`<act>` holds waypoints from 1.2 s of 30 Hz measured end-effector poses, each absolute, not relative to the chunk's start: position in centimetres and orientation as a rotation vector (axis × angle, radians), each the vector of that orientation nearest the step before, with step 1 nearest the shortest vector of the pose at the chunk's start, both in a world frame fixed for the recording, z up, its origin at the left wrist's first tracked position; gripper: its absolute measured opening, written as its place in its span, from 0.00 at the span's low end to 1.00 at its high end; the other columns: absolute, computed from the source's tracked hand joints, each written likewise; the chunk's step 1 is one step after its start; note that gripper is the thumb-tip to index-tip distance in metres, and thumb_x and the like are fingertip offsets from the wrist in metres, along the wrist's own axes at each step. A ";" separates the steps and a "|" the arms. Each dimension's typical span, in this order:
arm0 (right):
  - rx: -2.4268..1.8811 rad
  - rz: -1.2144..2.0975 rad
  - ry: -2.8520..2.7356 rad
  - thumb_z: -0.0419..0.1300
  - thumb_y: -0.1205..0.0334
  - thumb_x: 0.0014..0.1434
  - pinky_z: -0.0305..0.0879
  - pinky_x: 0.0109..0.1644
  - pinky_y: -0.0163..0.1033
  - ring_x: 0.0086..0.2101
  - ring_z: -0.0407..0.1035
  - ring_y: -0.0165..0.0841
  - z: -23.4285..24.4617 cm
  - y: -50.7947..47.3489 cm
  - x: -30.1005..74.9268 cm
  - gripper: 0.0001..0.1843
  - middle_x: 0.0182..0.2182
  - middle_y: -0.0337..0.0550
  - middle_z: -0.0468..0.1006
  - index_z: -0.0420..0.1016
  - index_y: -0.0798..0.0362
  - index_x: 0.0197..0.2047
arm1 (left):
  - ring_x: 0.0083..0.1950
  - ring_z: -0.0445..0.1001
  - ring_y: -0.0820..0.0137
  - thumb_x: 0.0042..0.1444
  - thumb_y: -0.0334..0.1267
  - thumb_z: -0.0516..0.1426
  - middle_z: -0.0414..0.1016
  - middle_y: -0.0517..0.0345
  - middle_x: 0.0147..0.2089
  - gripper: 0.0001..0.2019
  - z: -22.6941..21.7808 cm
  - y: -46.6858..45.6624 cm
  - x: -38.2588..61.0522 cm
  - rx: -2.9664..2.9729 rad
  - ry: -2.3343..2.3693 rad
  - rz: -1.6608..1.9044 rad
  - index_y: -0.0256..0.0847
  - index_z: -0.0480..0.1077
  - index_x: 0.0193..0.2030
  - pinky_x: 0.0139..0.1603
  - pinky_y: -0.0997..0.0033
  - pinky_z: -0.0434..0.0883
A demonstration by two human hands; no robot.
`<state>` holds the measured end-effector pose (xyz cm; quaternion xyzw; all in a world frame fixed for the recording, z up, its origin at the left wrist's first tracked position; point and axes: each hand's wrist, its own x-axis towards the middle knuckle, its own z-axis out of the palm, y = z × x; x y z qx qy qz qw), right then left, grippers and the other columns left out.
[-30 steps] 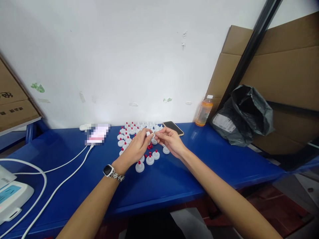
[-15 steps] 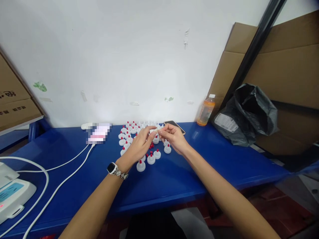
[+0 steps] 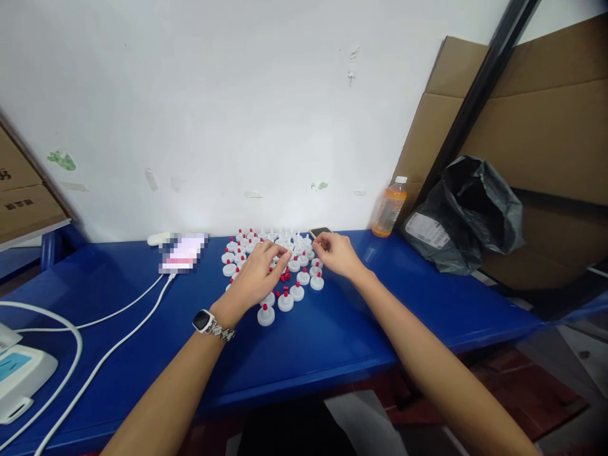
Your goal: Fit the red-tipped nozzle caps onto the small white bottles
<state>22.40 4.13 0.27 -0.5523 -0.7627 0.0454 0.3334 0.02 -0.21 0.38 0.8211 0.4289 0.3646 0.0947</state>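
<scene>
Many white plastic nozzle caps (image 3: 266, 316), most topped with small red tips, stand on the blue table (image 3: 327, 342). My left hand (image 3: 259, 272) hovers over the middle of the group. Its thumb and fingers come together, but whatever lies between them cannot be told from the white caps behind. To the right, at the group's edge, is my right hand (image 3: 339, 254), fingers curled in a pinch close to the caps. Its fingertips hide anything they hold. Loose red tips (image 3: 285, 276) lie in a small heap between the hands.
Behind my right hand a phone (image 3: 322, 232) lies near the wall. An orange drink bottle (image 3: 390, 208) and a dark plastic bag (image 3: 444, 231) stand right. On the left are a lit phone (image 3: 183, 253), white cables (image 3: 118, 345) and a white device (image 3: 28, 380).
My hands have parted. The right one has moved right, away from the white cap that was between them. The left has shifted slightly left and down as the view moved a little.
</scene>
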 end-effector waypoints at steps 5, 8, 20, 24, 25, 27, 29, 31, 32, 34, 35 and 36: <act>-1.621 0.097 -2.104 0.61 0.60 0.57 0.57 0.45 0.41 0.35 0.72 0.36 -0.2 6.6 22.6 0.08 0.30 0.41 0.81 0.79 0.51 0.39 | 0.50 0.69 0.61 0.69 0.49 0.48 0.72 0.53 0.45 0.16 -0.1 0.2 -0.1 2.449 1.251 1.068 0.42 0.72 0.43 0.56 0.56 0.66; -1.594 0.160 -2.114 0.61 0.63 0.57 0.59 0.45 0.41 0.35 0.73 0.35 -0.7 7.4 22.5 0.05 0.30 0.42 0.81 0.79 0.51 0.35 | 0.50 0.69 0.61 0.68 0.49 0.49 0.72 0.53 0.45 0.16 -0.3 0.3 -0.1 2.462 1.247 1.054 0.42 0.72 0.42 0.56 0.56 0.66; -0.790 1.044 -1.589 0.65 0.47 0.56 0.67 0.39 0.39 0.32 0.74 0.35 0.1 2.3 19.0 0.16 0.30 0.42 0.81 0.78 0.52 0.35 | 0.45 0.72 0.65 0.68 0.51 0.50 0.72 0.53 0.48 0.21 -0.4 -0.1 0.2 2.288 1.263 1.127 0.44 0.62 0.61 0.47 0.62 0.70; -0.976 0.628 -1.803 0.58 0.50 0.63 0.62 0.42 0.42 0.35 0.71 0.35 -0.3 1.6 18.7 0.15 0.32 0.43 0.80 0.79 0.52 0.37 | 0.35 0.69 0.68 0.70 0.50 0.45 0.69 0.59 0.36 0.20 0.5 -0.4 -0.2 2.199 1.302 1.148 0.43 0.63 0.60 0.40 0.65 0.68; -1.047 0.473 -1.896 0.59 0.52 0.63 0.60 0.45 0.44 0.37 0.69 0.36 -0.4 1.6 18.8 0.13 0.33 0.43 0.80 0.79 0.51 0.36 | 0.36 0.69 0.68 0.70 0.50 0.45 0.68 0.58 0.36 0.20 0.6 -0.3 -0.3 2.202 1.316 1.164 0.43 0.63 0.60 0.41 0.65 0.67; -1.174 0.218 -2.093 0.63 0.55 0.59 0.54 0.50 0.48 0.42 0.66 0.39 -0.7 1.6 19.0 0.09 0.35 0.44 0.78 0.80 0.50 0.34 | 0.39 0.70 0.66 0.70 0.50 0.45 0.69 0.57 0.37 0.20 0.6 -0.2 -0.6 2.229 1.329 1.176 0.42 0.64 0.59 0.43 0.64 0.67; -1.273 0.091 -2.240 0.67 0.54 0.55 0.50 0.51 0.50 0.44 0.63 0.42 -1.0 1.7 18.9 0.08 0.36 0.45 0.76 0.81 0.49 0.33 | 0.42 0.70 0.65 0.70 0.50 0.46 0.70 0.55 0.40 0.19 0.4 0.1 -0.7 2.258 1.319 1.175 0.42 0.65 0.59 0.45 0.64 0.67; -1.339 0.050 -2.305 0.68 0.53 0.54 0.49 0.50 0.50 0.44 0.61 0.42 -1.3 1.8 18.6 0.08 0.36 0.46 0.75 0.82 0.48 0.34 | 0.44 0.70 0.65 0.70 0.50 0.46 0.71 0.53 0.44 0.19 0.2 0.3 -0.8 2.275 1.297 1.177 0.42 0.65 0.58 0.45 0.64 0.67; -1.356 0.040 -2.323 0.68 0.54 0.54 0.49 0.50 0.50 0.43 0.61 0.42 -1.3 1.9 18.4 0.08 0.35 0.46 0.75 0.82 0.48 0.34 | 0.45 0.70 0.65 0.70 0.50 0.46 0.71 0.53 0.45 0.19 0.1 0.3 -0.7 2.281 1.288 1.176 0.42 0.65 0.58 0.46 0.64 0.67; -1.354 0.042 -2.353 0.67 0.56 0.55 0.49 0.49 0.50 0.43 0.61 0.42 -1.4 2.0 18.1 0.05 0.35 0.46 0.74 0.82 0.47 0.33 | 0.46 0.69 0.65 0.70 0.50 0.46 0.71 0.53 0.46 0.19 0.0 0.4 -0.7 2.288 1.276 1.173 0.42 0.65 0.58 0.46 0.64 0.67; -1.343 0.052 -2.351 0.66 0.57 0.55 0.49 0.49 0.50 0.43 0.61 0.42 -1.5 2.1 18.1 0.05 0.34 0.45 0.75 0.82 0.47 0.33 | 0.46 0.69 0.65 0.70 0.50 0.46 0.71 0.53 0.46 0.19 -0.1 0.4 -0.7 2.287 1.274 1.171 0.42 0.65 0.58 0.46 0.63 0.67; -1.325 0.071 -2.330 0.66 0.58 0.55 0.50 0.49 0.50 0.43 0.62 0.42 -1.5 2.1 18.1 0.04 0.35 0.45 0.75 0.82 0.48 0.33 | 0.46 0.69 0.65 0.70 0.50 0.46 0.71 0.53 0.46 0.19 0.0 0.3 -0.7 2.285 1.274 1.170 0.42 0.65 0.58 0.47 0.63 0.67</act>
